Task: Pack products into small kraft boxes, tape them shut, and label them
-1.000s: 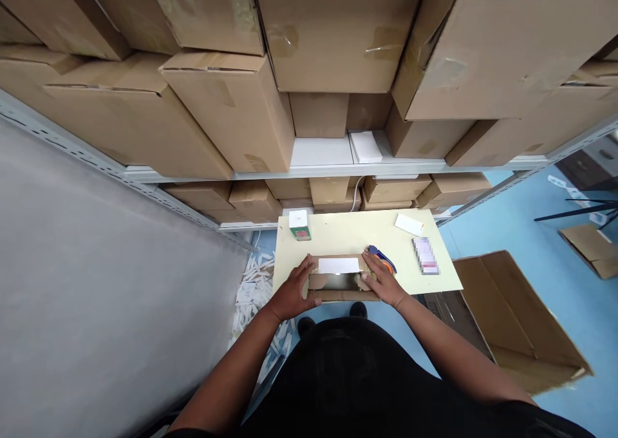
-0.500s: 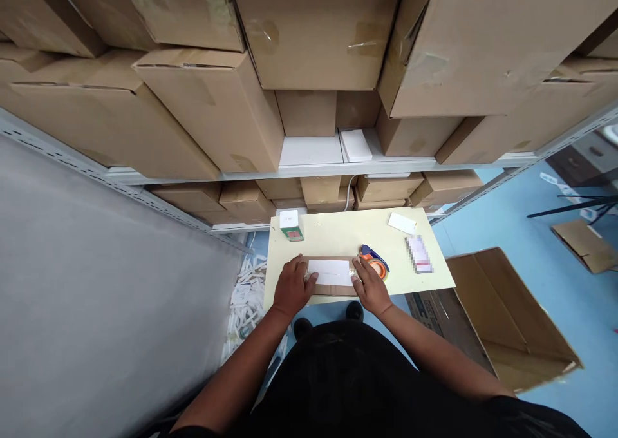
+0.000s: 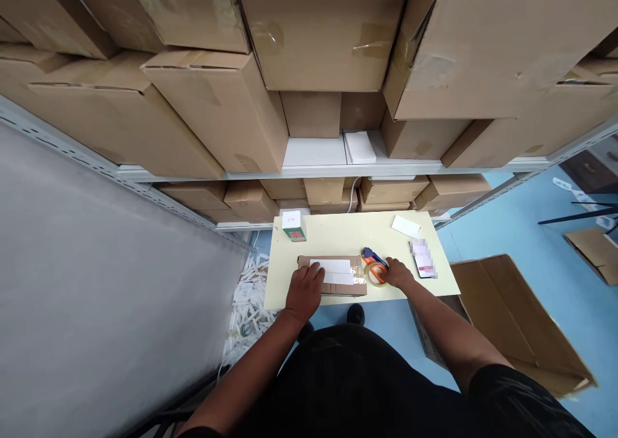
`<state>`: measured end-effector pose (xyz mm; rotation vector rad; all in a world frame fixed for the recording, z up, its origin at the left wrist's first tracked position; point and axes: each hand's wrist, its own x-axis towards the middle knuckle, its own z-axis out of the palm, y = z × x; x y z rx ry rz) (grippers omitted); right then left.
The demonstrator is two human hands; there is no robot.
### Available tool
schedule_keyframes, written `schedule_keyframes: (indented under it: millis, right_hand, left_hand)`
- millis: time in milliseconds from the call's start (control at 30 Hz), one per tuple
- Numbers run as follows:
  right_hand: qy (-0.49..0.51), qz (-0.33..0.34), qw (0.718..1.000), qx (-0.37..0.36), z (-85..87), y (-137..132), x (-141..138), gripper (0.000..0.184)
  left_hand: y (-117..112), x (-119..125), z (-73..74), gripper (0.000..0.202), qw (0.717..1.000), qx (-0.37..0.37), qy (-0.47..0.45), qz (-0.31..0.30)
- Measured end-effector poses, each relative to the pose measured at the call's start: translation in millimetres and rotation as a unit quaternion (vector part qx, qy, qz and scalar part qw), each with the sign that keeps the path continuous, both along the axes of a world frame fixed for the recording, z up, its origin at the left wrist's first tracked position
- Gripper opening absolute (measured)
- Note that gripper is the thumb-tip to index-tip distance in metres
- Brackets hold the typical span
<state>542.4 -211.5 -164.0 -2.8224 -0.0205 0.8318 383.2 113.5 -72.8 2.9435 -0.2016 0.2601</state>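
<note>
A small flat cardboard box [image 3: 345, 290] lies on the pale yellow table, with a white paper label [image 3: 338, 272] and shiny clear tape at its right end. My left hand [image 3: 305, 290] rests on the left part of the box and label, fingers laid over the top and not wrapped round it. Just right of the box is an orange and blue tape dispenser [image 3: 377, 269] with a roll of tape. My right hand [image 3: 398, 274] has its fingers closed on the dispenser's right side; the fingertips are partly hidden.
On the table [image 3: 338, 232] stand a small white and green box [image 3: 294, 227], a white card [image 3: 406, 226] and a phone [image 3: 423, 259]. Shelves of cardboard boxes [image 3: 328, 32] rise behind. A large opened carton [image 3: 516, 315] lies right; paper scraps [image 3: 248, 296] cover the floor left.
My right hand has left the box's right end and moved right onto the tape dispenser. The left hand has shifted slightly right over the label.
</note>
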Motion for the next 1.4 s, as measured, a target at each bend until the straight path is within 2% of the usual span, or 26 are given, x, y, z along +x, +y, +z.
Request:
schedule_keyframes:
  millis: [100, 200, 300, 400, 500, 567, 667, 767, 833, 867, 933, 1000, 1067, 1200, 1400]
  right_hand:
    - [0.032, -0.025, 0.999, 0.017, -16.2, 6.1, 5.0, 0.045]
    - [0.019, -0.03, 0.999, 0.019, -23.0, 11.0, 6.0, 0.038]
    - [0.006, -0.031, 0.999, 0.028, -21.3, 12.3, 6.1, 0.028]
    - [-0.014, -0.035, 0.998, 0.041, -8.8, 10.4, 2.6, 0.026]
    - [-0.097, -0.054, 0.985, 0.129, 21.1, 7.9, -9.4, 0.038]
    - [-0.184, -0.056, 0.955, 0.226, 51.4, 10.0, -22.2, 0.045]
    - [-0.255, -0.004, 0.915, 0.312, 101.3, 26.4, -44.4, 0.048]
    - [-0.261, 0.074, 0.898, 0.345, 134.9, 56.6, -63.4, 0.047]
    - [-0.27, 0.115, 0.889, 0.352, 142.5, 77.3, -71.3, 0.049]
    - [-0.277, 0.13, 0.885, 0.352, 142.8, 86.2, -73.7, 0.049]
    - [-0.291, 0.149, 0.879, 0.347, 140.2, 100.1, -76.0, 0.049]
    - [-0.304, 0.167, 0.876, 0.336, 137.9, 108.9, -76.7, 0.048]
    - [-0.313, 0.188, 0.874, 0.321, 137.9, 114.3, -77.5, 0.048]
    - [-0.33, 0.214, 0.871, 0.294, 142.0, 121.2, -79.9, 0.05]
    - [-0.339, 0.227, 0.871, 0.273, 144.1, 129.2, -81.1, 0.051]
  left_hand:
    - [-6.9, 5.8, 3.8, 0.032, 0.998, 0.036, 0.04, -0.025]
    - [-11.3, 11.5, 5.6, 0.027, 0.997, 0.031, 0.061, -0.028]
    - [-12.6, 13.8, 6.8, 0.022, 0.999, -0.009, 0.053, -0.008]
    - [-13.2, 13.3, 7.6, 0.019, 0.998, -0.055, 0.035, 0.007]
    - [-13.6, 12.1, 6.1, 0.021, 0.997, -0.069, 0.03, 0.007]
    - [-13.4, 11.6, 4.5, 0.023, 0.997, -0.066, 0.041, -0.022]
    - [-11.9, 12.0, 4.2, 0.027, 0.991, -0.094, 0.063, -0.067]
    - [-7.4, 13.5, 8.2, 0.026, 0.976, -0.201, 0.071, -0.042]
    - [-2.2, 14.8, 12.0, 0.027, 0.946, -0.315, 0.068, 0.0]
    - [0.9, 15.7, 13.8, 0.03, 0.92, -0.386, 0.068, 0.021]
    - [7.5, 18.0, 16.8, 0.037, 0.843, -0.528, 0.082, 0.059]
    - [13.5, 21.3, 19.4, 0.044, 0.766, -0.628, 0.111, 0.086]
    - [18.0, 25.0, 22.4, 0.047, 0.723, -0.669, 0.134, 0.109]
    - [22.6, 29.0, 29.3, 0.045, 0.673, -0.709, 0.159, 0.142]
    - [23.7, 22.5, 33.3, 0.047, 0.528, -0.802, 0.204, 0.191]
